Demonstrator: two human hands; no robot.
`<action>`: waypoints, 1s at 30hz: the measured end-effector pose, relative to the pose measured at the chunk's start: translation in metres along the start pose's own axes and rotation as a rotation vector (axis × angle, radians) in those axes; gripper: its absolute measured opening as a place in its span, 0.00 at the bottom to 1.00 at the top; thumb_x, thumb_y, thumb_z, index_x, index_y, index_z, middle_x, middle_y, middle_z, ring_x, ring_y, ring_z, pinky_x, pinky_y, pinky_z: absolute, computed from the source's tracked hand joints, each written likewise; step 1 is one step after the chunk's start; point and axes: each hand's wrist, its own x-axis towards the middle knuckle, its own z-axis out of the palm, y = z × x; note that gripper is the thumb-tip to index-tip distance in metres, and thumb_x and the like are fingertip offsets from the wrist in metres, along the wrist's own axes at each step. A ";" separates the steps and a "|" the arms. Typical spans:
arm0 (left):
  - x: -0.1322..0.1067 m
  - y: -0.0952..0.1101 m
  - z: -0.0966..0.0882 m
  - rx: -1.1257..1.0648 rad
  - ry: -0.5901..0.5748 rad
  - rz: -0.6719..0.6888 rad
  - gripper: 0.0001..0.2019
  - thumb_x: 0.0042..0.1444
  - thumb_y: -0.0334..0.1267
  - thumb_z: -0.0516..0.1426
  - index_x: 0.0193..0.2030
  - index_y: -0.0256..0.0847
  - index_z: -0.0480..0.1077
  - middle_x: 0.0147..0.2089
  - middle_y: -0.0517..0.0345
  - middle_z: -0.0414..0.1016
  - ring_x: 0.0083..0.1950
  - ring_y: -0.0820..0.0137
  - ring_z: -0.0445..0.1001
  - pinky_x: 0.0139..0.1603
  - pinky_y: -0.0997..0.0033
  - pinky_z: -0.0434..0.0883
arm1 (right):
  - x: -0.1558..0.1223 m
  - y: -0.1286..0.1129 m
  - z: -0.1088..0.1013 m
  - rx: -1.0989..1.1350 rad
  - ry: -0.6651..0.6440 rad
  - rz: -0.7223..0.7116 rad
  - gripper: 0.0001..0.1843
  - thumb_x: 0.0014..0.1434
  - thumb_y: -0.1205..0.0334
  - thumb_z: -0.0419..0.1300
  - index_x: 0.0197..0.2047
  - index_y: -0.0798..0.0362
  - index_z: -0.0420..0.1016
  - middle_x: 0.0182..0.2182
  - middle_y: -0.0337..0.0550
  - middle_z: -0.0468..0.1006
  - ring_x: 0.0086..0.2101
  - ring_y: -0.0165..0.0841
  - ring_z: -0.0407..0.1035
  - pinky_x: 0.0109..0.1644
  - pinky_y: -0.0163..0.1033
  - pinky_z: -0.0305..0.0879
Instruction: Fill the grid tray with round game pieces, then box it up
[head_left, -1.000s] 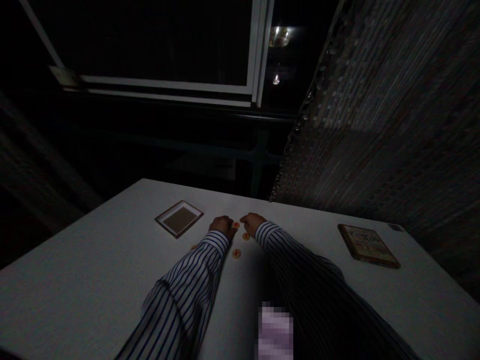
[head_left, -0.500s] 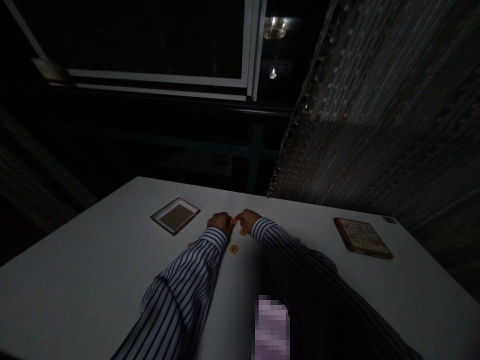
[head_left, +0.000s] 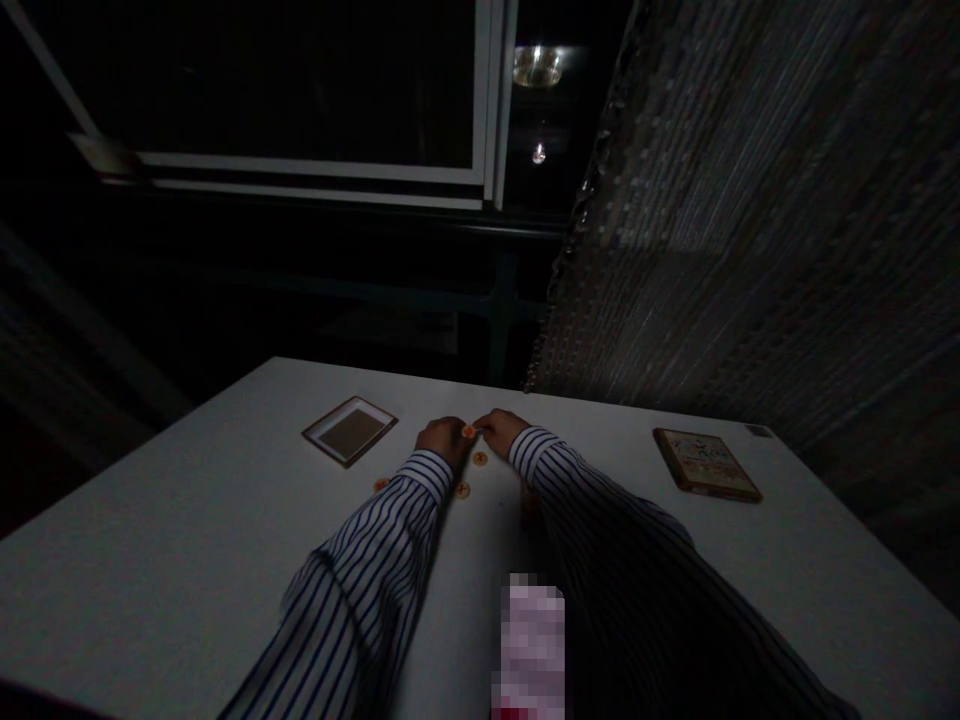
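Near the far edge of the white table, a round xiangqi piece with a red mark sits between my two hands. The fingers of my left hand, curled in, grip its left side. On its right side, my right hand holds it with bent fingers. Just nearer to me lies another xiangqi piece, flat on the table. Beside my left cuff is a third piece, and one more shows partly past the left sleeve. Dim light blurs the fingertips.
An open shallow box with a brown bottom lies on the left. To the right rests a printed box lid, with a small dark card behind it. A beaded string curtain hangs by the far right edge.
The view has shifted slightly. The piece between my hands now shows more of its face, and my right hand sits a little farther from my left.
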 end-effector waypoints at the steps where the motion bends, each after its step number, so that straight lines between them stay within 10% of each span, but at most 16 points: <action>1: -0.001 0.002 -0.001 -0.013 0.008 0.005 0.12 0.47 0.42 0.51 0.36 0.40 0.69 0.38 0.52 0.73 0.41 0.66 0.69 0.40 0.71 0.65 | -0.003 0.000 -0.003 -0.002 0.011 0.001 0.19 0.50 0.68 0.48 0.44 0.50 0.70 0.40 0.45 0.72 0.43 0.33 0.64 0.46 0.35 0.56; 30: -0.080 0.067 0.008 -0.608 0.140 0.191 0.12 0.48 0.39 0.52 0.40 0.38 0.67 0.38 0.55 0.72 0.39 0.71 0.69 0.44 0.70 0.66 | -0.130 0.009 -0.017 0.326 0.309 -0.026 0.14 0.53 0.63 0.48 0.40 0.52 0.71 0.36 0.43 0.73 0.37 0.31 0.66 0.43 0.36 0.60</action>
